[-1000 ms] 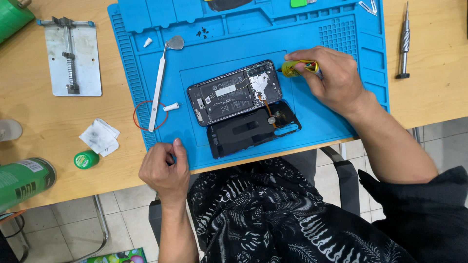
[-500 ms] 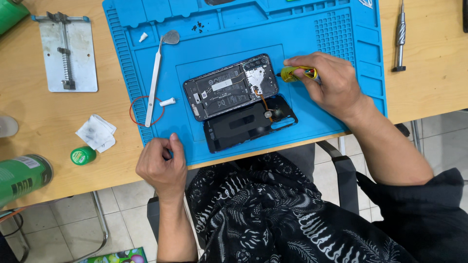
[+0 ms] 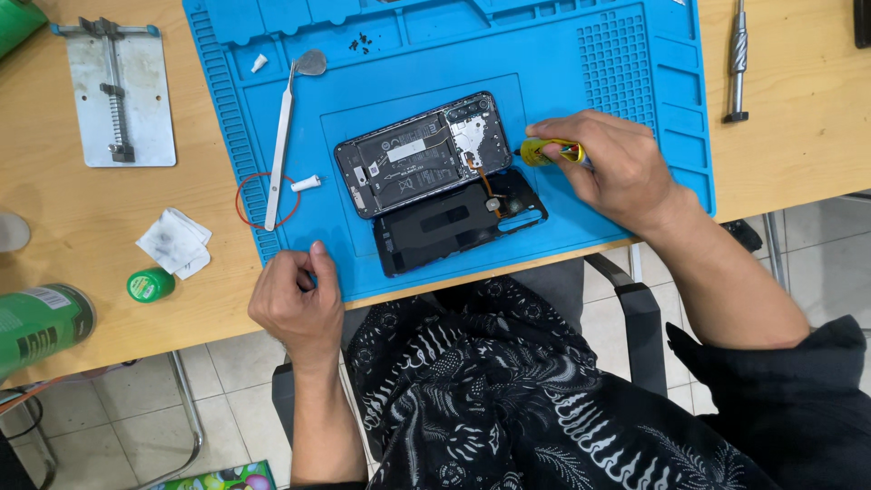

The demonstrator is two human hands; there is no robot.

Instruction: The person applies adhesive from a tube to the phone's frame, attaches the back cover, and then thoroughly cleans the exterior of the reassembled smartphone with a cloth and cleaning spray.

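So we've got the opened phone (image 3: 425, 152) lying in the middle of the blue repair mat (image 3: 590, 73), its insides facing up, and its black back cover (image 3: 454, 227) sits just below it, touching along the edge and joined by what looks like a thin flex cable. Our right hand (image 3: 612, 168) is closed around a small yellow-handled tool (image 3: 549, 151), fingers clamped on the grip, and the tip points at the phone's right end near the camera corner; we can't tell if the tip is actually touching. Our left hand (image 3: 295, 304) is curled into a loose fist at the mat's near edge, thumb and fingertips pinched together, and whether there's anything between them we can't tell. Just above that hand a white spudger-style tool (image 3: 279, 154) with a round metal end lies on the mat, crossing a red rubber ring (image 3: 245, 201), with a tiny white bit (image 3: 306, 183) beside it. Off the mat on the wooden desk (image 3: 807, 154) there's a crumpled wipe (image 3: 174, 241), a small green cap (image 3: 150, 284), a green can (image 3: 41, 325) lying at the left edge, a metal holder plate (image 3: 118, 91) up top, and a metal screwdriver (image 3: 738, 59) well off to the right.
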